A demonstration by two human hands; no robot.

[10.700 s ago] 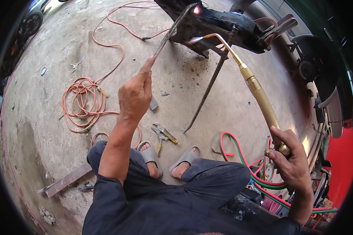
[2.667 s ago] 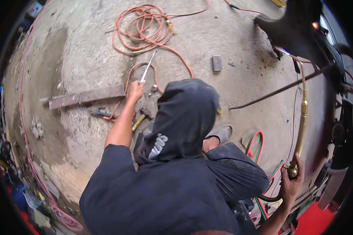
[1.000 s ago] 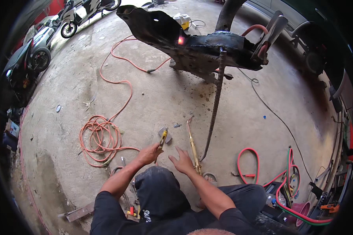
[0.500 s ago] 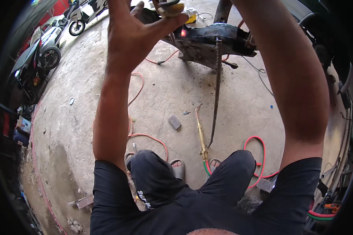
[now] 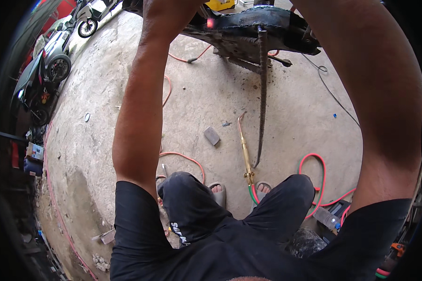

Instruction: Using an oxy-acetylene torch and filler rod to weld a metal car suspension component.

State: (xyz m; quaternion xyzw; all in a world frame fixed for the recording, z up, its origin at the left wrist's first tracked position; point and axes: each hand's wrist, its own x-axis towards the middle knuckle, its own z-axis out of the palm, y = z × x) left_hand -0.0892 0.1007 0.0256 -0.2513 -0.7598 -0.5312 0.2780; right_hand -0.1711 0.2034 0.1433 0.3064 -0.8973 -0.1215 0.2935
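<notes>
Both my arms reach up past the top edge. Only the back and wrist of my left hand (image 5: 166,16) show, beside the left end of a dark steel frame part (image 5: 248,35); its fingers are cut off from view. My right hand is beyond the top edge, with just the forearm showing at the right. A small spot on the steel part glows red-orange close to my left hand. From the part, a ribbed steel bar (image 5: 263,84) slants down to the floor. On the floor between my feet lies a brass gas torch (image 5: 246,157) with green and red hoses.
A grey block (image 5: 212,136) lies on the concrete floor left of the torch. A red hose (image 5: 324,173) loops beside my right knee. Orange cable (image 5: 183,155) runs near my left knee. Motorbikes (image 5: 58,68) stand far left, and a yellow case (image 5: 220,4) sits behind the steel part.
My left hand has moved up, so its thumb and fingers have left the picture, with the object beside them. The steel part sits slightly higher in view, and my right forearm appears further right.
</notes>
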